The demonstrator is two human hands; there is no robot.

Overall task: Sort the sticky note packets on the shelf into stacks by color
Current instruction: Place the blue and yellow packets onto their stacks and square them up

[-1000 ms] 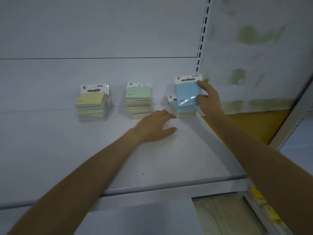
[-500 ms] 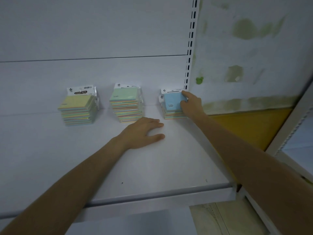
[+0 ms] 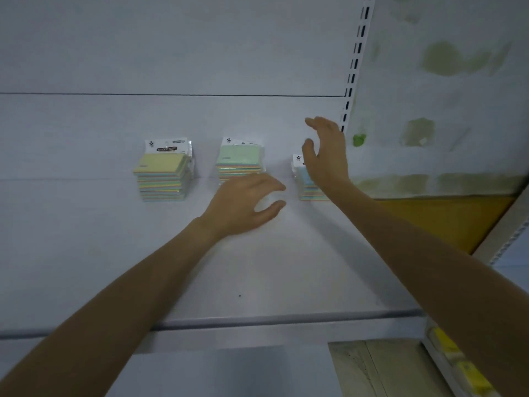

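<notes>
Seemingly at the final step, the yellow-topped packet stack [image 3: 161,174], green-topped packet stack [image 3: 240,161] and blue-topped packet stack [image 3: 304,180] stand apart on the white metal shelf [image 3: 257,270], left hand [image 3: 243,207] and right hand [image 3: 326,156] empty, fingers [image 3: 269,184] loosely spread; the next move likely calls for checking colours.

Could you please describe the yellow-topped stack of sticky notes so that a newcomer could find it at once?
On the white shelf, three stacks of packets stand in a row by the back panel. Take the leftmost stack. Its top packet is yellow under a header card with a black label, whereas the middle stack is topped green and the right stack blue.
</notes>
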